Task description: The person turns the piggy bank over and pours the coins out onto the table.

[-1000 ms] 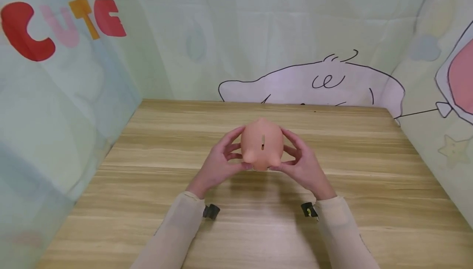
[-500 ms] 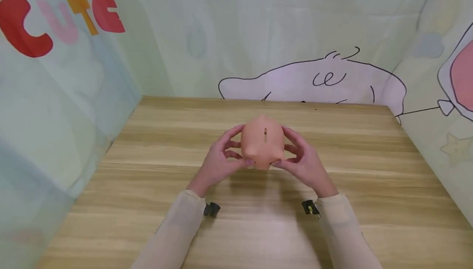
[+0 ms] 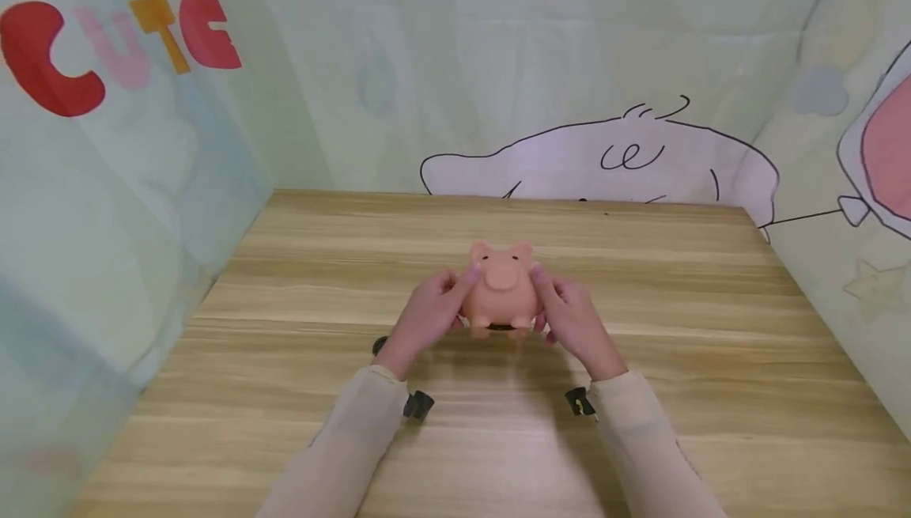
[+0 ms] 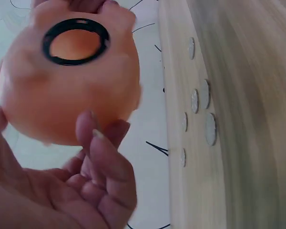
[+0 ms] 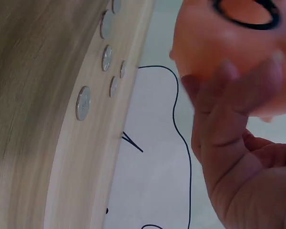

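Observation:
A pink pig-shaped piggy bank [image 3: 502, 304] is held off the table between both hands, its snout and eyes facing me in the head view. My left hand [image 3: 430, 311] grips its left side, thumb beside the snout. On the other side my right hand [image 3: 573, 316] holds it the same way. Beneath, the left wrist view shows the bank's underside with a black ring [image 4: 69, 61] around a round opening. Several silver coins [image 4: 210, 129] lie on the table in the left wrist view; the right wrist view shows coins [image 5: 83, 103] too. The head view does not show them.
The wood-grain table [image 3: 285, 391] meets a printed cloth backdrop [image 3: 342, 91] at its back and sides. Dark small cameras [image 3: 418, 405] sit at the wrists, near the pale sleeves [image 3: 342, 439].
The piggy bank has tipped so its face turns up towards me, and its top slot has gone from sight. Both hands turned with it, thumbs moving up to the snout's sides.

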The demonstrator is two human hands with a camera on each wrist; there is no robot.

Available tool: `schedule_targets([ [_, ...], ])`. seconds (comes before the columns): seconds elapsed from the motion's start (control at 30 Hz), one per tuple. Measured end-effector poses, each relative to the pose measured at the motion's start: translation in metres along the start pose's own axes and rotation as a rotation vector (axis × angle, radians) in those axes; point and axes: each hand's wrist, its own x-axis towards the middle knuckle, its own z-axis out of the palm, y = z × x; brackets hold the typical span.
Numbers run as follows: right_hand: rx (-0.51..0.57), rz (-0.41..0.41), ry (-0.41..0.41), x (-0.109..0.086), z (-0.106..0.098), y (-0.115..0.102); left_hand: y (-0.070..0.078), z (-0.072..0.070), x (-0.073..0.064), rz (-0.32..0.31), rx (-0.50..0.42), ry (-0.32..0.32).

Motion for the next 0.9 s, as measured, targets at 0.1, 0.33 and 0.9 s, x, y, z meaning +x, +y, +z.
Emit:
schedule_targets([
  [0.1, -0.034, 0.03, 0.004, 0.0, 0.001, -0.001, 0.007, 0.002, 0.0, -0.077, 0.099, 0.028],
  [0.33, -0.045, 0.082, -0.033, 0.0, -0.002, -0.003, 0.014, 0.004, 0.001, -0.147, 0.187, 0.032],
  [0.9, -0.006, -0.032, -0.242, 0.001, -0.023, 0.004, -0.005, -0.015, -0.001, 0.115, 0.005, -0.15],
])
